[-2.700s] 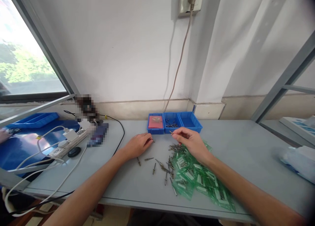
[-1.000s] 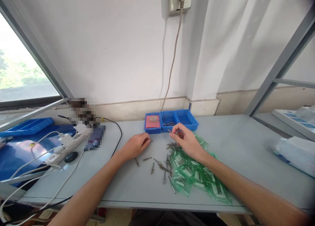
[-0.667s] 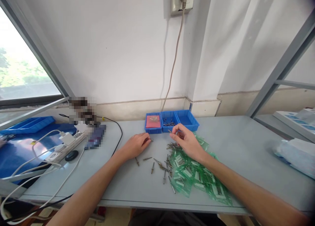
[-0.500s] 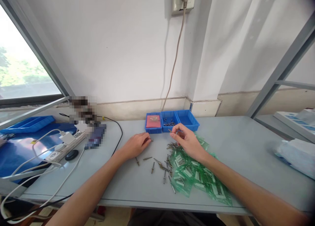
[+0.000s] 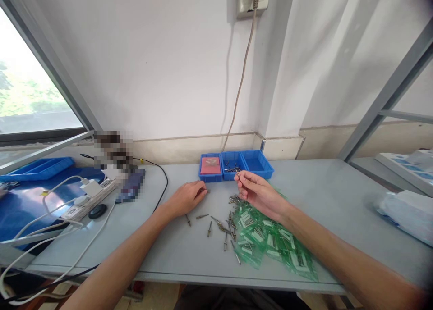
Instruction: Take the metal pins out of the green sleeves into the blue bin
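One rivet-like pin (image 5: 237, 174) pinched in right hand (image 5: 259, 190), another pin (image 5: 208, 191) in left hand (image 5: 187, 198), hands apart; pins apparently handled singly; careful release needed.

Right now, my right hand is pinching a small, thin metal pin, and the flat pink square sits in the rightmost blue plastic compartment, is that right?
Not quite: the flat pink square sits in the leftmost blue plastic compartment, as the head view shows. Your right hand is pinching a small, thin metal pin.
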`<state>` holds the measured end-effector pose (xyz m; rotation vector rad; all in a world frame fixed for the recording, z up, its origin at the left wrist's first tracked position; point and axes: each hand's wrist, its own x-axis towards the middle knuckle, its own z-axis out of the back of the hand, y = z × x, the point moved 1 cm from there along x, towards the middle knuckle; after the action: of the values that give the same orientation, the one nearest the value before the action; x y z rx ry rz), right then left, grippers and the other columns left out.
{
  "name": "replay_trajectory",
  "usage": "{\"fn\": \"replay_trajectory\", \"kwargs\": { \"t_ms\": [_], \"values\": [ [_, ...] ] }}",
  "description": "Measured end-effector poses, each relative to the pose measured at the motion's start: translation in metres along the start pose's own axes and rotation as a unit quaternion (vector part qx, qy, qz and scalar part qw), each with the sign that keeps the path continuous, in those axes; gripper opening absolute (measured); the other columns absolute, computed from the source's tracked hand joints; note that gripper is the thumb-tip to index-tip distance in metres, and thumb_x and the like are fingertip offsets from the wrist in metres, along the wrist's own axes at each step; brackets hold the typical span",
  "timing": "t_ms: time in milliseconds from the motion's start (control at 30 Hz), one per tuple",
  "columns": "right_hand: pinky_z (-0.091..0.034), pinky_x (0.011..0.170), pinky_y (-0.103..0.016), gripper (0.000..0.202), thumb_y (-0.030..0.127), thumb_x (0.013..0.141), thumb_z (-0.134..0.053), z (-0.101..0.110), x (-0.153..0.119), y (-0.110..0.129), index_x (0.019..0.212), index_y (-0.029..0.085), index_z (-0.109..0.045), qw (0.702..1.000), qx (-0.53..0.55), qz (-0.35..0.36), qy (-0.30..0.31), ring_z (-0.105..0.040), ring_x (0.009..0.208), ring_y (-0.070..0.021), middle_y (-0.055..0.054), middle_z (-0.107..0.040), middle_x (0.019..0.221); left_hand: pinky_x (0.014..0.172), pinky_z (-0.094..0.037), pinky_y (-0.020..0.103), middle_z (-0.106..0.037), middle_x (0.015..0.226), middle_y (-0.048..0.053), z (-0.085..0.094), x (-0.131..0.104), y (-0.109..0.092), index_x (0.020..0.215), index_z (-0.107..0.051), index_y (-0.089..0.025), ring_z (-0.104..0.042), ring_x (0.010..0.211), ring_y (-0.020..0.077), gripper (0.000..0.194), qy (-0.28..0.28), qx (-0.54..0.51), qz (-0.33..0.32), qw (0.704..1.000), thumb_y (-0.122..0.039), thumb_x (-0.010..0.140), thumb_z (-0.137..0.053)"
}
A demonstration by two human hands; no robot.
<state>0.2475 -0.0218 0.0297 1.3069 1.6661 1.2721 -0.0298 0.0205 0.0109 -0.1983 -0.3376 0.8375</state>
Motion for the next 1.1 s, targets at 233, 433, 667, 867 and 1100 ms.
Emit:
{"fn": "replay_trajectory", "kwargs": {
  "t_ms": [233,433,667,867,1100],
  "values": [
    [-0.04,0.061,-0.029,0.035,0.053,0.086,-0.081,-0.005,-0.001,0.0,0.098,0.023,-0.068,0.999,-0.024,0.016,-0.018,-0.046,0.064,-0.0124,0.0,-0.056,0.085,0.078,-0.045,0.032,-0.069,0.098,0.003,-0.002,0.0,0.003,0.102,-0.057,-0.023,-0.063,0.085,0.0201,0.022,-0.005,0.001,-0.012,1.0,-0.036,0.11,-0.041],
    [-0.051,0.071,-0.034,0.033,0.057,0.092,-0.072,-0.01,-0.002,0.001,0.097,0.025,-0.063,0.988,-0.127,0.074,-0.05,-0.056,0.077,-0.0177,-0.002,-0.061,0.098,0.077,-0.044,0.032,-0.068,0.099,0.003,-0.002,-0.001,0.004,0.102,-0.057,-0.023,-0.062,0.084,0.0202,0.02,-0.004,0.004,-0.014,1.0,-0.035,0.11,-0.042],
    [-0.047,0.073,-0.035,0.017,0.042,0.103,-0.056,-0.007,-0.004,0.001,0.099,0.026,-0.059,0.909,-0.36,0.177,-0.116,-0.056,0.082,-0.0216,-0.004,-0.061,0.094,0.078,-0.044,0.031,-0.069,0.1,0.004,-0.001,0.0,0.002,0.102,-0.057,-0.023,-0.063,0.087,0.0207,0.02,-0.004,0.003,-0.005,1.0,-0.033,0.11,-0.042],
    [-0.044,0.071,-0.034,0.004,0.024,0.102,-0.054,-0.005,-0.008,-0.001,0.098,0.025,-0.057,0.831,-0.498,0.221,-0.11,-0.054,0.074,-0.019,-0.003,-0.062,0.097,0.079,-0.044,0.031,-0.069,0.101,0.004,0.0,0.0,0.0,0.102,-0.057,-0.023,-0.063,0.087,0.0206,0.02,0.003,0.009,-0.001,1.0,-0.035,0.11,-0.042],
    [-0.044,0.075,-0.033,0.008,0.025,0.101,-0.059,-0.007,-0.007,0.0,0.094,0.025,-0.063,0.854,-0.475,0.201,-0.065,-0.056,0.081,-0.0189,-0.002,-0.064,0.098,0.081,-0.045,0.032,-0.069,0.101,0.004,0.0,0.0,-0.001,0.103,-0.057,-0.023,-0.063,0.09,0.0209,0.018,0.004,0.008,0.006,1.0,-0.033,0.109,-0.043]
  ]
}}
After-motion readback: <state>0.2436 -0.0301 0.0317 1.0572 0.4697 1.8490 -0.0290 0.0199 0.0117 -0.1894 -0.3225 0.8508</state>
